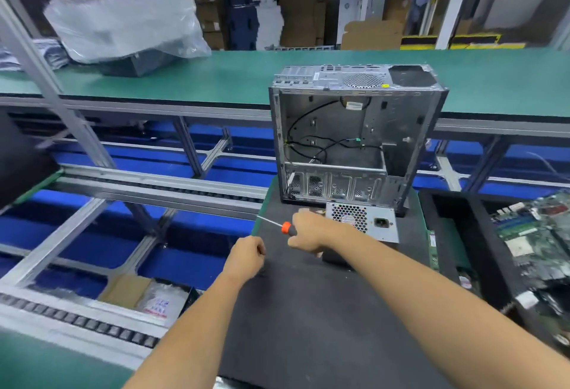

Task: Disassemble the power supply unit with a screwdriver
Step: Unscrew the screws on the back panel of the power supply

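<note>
My right hand (308,231) is wrapped round the screwdriver (279,225), fingers curled tight on the black-and-orange handle, with the thin shaft sticking out to the left past the mat's edge. My left hand (246,254) is curled into a loose fist just below and left of it; can't really tell if anything's in there, looks like nothing.

The PSU (367,223) is sitting on the black mat (308,311) right behind my right hand, vent grille and power socket facing me. My hand covers its left end, so no idea if I'm actually touching it.

Right behind the PSU stands the gutted case (354,138), open side toward me, a few black cables hanging inside. Off to the right there's a bin (456,234) of circuit boards (536,237).
</note>
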Demonstrator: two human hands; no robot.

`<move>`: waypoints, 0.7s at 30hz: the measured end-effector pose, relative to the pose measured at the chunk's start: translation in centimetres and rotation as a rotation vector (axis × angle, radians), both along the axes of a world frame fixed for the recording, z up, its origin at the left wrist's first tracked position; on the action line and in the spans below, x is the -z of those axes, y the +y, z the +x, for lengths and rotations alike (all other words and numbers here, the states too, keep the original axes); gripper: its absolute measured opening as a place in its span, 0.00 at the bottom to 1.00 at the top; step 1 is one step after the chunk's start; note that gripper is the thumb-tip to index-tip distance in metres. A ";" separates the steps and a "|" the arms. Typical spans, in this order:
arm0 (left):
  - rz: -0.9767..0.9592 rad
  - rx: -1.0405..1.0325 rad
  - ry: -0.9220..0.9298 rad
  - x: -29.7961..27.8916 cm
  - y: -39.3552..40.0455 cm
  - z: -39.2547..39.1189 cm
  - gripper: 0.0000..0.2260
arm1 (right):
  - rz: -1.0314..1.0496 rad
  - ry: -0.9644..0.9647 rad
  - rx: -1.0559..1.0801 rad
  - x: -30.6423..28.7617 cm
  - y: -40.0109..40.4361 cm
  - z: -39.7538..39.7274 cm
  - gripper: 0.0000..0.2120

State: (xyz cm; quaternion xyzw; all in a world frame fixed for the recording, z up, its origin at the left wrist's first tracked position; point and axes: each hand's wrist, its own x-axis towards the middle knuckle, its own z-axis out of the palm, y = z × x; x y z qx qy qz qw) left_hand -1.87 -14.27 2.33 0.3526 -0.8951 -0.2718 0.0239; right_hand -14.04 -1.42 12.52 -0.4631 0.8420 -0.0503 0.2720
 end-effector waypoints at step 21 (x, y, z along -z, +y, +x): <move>0.090 0.004 -0.097 3.7 -0.3 -1.0 0.09 | 0.120 -0.083 0.054 3.6 -1.9 0.2 0.11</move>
